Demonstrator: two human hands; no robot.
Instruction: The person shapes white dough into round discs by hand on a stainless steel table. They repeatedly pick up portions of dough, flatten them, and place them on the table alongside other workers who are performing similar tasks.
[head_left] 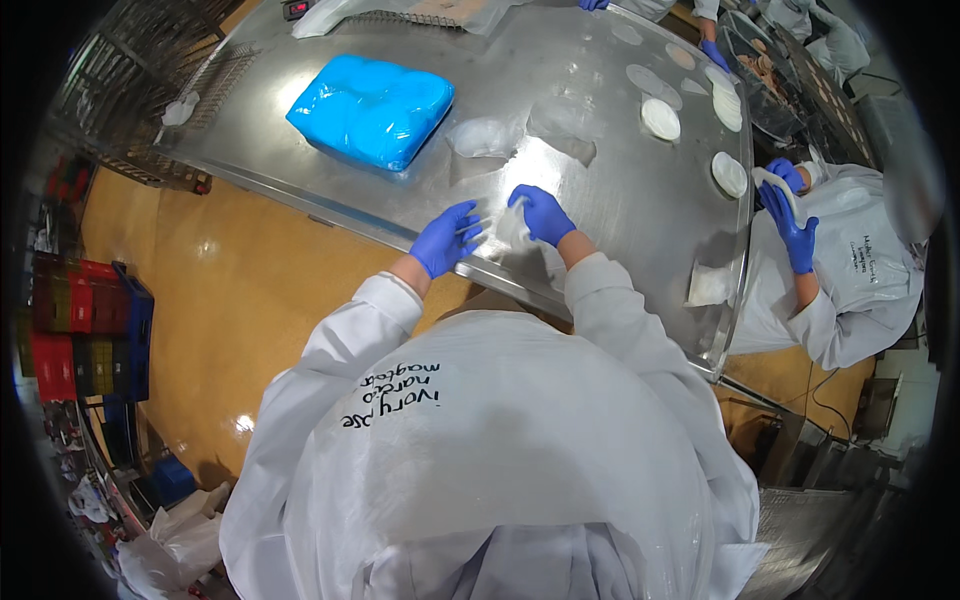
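Both hands wear blue gloves and are over the near edge of the steel table [400, 205]. My right hand [543, 213] pinches a thin, see-through piece of plastic film [513, 224] between thumb and fingers. Facing it, my left hand [445, 240] has its curved fingers apart and slightly blurred; whether they touch the film is hard to make out. Just beyond my hands lie two stacks of clear plastic sheets or bags, a left stack [483, 138] and a right stack [562, 120]. To their left sits a bulky, shiny blue plastic-wrapped package [370, 110].
At the table's right side a co-worker [840, 250] in white and blue gloves handles a pale flat piece. White round discs [660, 119] lie along that side. A dark tub [760, 75] stands beyond. Coloured crates [90, 330] and a metal rack [130, 90] stand left.
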